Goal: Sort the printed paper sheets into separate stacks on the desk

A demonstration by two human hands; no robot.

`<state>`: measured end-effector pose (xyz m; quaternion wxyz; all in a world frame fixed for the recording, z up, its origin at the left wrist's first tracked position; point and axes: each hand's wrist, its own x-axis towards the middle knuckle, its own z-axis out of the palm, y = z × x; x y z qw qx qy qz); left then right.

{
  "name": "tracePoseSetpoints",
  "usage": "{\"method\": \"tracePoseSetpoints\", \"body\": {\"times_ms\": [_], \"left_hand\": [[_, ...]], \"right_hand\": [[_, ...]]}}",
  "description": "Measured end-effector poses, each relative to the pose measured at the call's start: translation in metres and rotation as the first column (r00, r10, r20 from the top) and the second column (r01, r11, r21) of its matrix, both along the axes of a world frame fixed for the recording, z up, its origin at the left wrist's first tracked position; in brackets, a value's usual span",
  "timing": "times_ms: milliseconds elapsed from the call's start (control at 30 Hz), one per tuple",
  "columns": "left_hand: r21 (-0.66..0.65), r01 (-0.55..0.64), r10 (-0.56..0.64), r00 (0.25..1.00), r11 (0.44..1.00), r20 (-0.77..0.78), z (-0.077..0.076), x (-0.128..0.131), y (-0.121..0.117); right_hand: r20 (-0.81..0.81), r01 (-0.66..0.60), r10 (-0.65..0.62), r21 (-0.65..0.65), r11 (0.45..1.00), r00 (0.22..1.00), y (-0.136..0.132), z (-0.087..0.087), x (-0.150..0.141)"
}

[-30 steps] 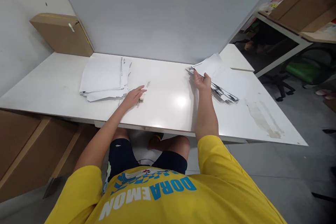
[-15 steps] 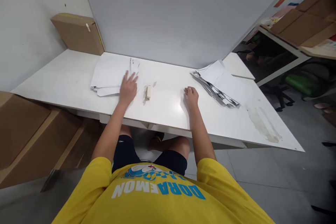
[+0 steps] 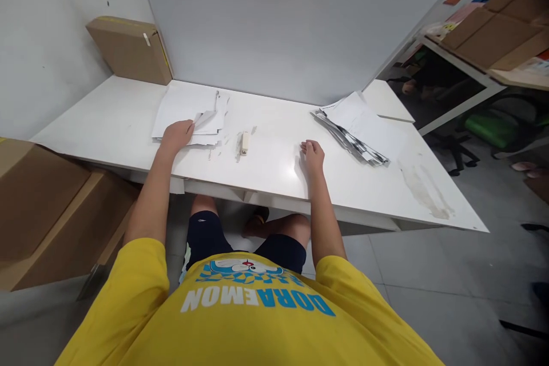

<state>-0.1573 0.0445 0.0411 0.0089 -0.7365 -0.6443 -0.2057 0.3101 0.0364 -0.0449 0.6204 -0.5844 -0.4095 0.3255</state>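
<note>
On the left of the white desk (image 3: 274, 166), a stack of white paper (image 3: 178, 104) lies with slightly uneven edges. My left hand (image 3: 178, 134) is at the stack's near edge, its fingers closed on a paper sheet (image 3: 206, 120) whose right corner curls up and over. My right hand (image 3: 313, 154) rests on the desk with its fingers curled in, and nothing shows in them. Between the hands sits a small cream-coloured block (image 3: 244, 143), possibly a little stapler. Right of my right hand is a second, fanned pile of paper (image 3: 354, 126) with dark-printed edges.
A cardboard box (image 3: 128, 48) leans against the wall at the desk's back left. Large cardboard cartons (image 3: 38, 200) stand below on the left. A grey panel (image 3: 274, 23) closes off the back. At right are a shelf with boxes (image 3: 493, 34) and a green chair (image 3: 493, 126).
My left hand has moved left from the stack's right side, closing its spread fingers on a sheet, whose corner is now bent up. My right hand stays put. The view has shifted slightly.
</note>
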Motion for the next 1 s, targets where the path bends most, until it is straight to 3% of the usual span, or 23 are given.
{"method": "tracePoseSetpoints", "body": {"times_ms": [100, 200, 267, 367, 467, 633, 867, 1000], "left_hand": [[0.176, -0.207, 0.177, 0.969, 0.962, 0.17, -0.001, 0.009, -0.011], [0.213, -0.304, 0.253, 0.938, 0.929, 0.238, -0.005, 0.016, -0.018], [0.176, -0.268, 0.234, 0.953, 0.947, 0.192, -0.007, 0.018, -0.02], [0.094, -0.081, 0.071, 0.992, 0.992, 0.101, -0.012, 0.019, -0.019], [0.037, 0.053, -0.056, 0.996, 0.998, 0.066, -0.017, 0.019, -0.017], [0.034, 0.018, -0.02, 0.997, 0.999, 0.069, -0.02, 0.019, -0.014], [0.076, -0.008, -0.001, 0.993, 0.997, 0.117, -0.012, 0.017, -0.013], [0.074, 0.025, -0.03, 0.996, 0.997, 0.08, -0.012, 0.013, -0.011]], "right_hand": [[0.014, 0.0, 0.0, 0.01, 1.0, 1.0, 0.001, -0.002, 0.0], [0.032, -0.013, 0.013, 0.01, 1.0, 0.999, 0.002, -0.004, 0.001], [0.05, -0.026, 0.026, 0.007, 1.0, 0.998, 0.003, -0.005, 0.001], [0.061, -0.044, 0.044, 0.006, 0.999, 0.997, 0.003, -0.006, 0.001], [0.065, -0.045, 0.045, 0.003, 0.999, 0.997, 0.004, -0.007, 0.001], [0.086, -0.044, 0.044, -0.001, 0.999, 0.995, 0.006, -0.009, 0.002], [0.069, -0.041, 0.041, 0.003, 0.999, 0.997, 0.009, -0.014, 0.005], [0.066, -0.044, 0.045, -0.005, 0.999, 0.997, 0.009, -0.014, 0.006]]}}
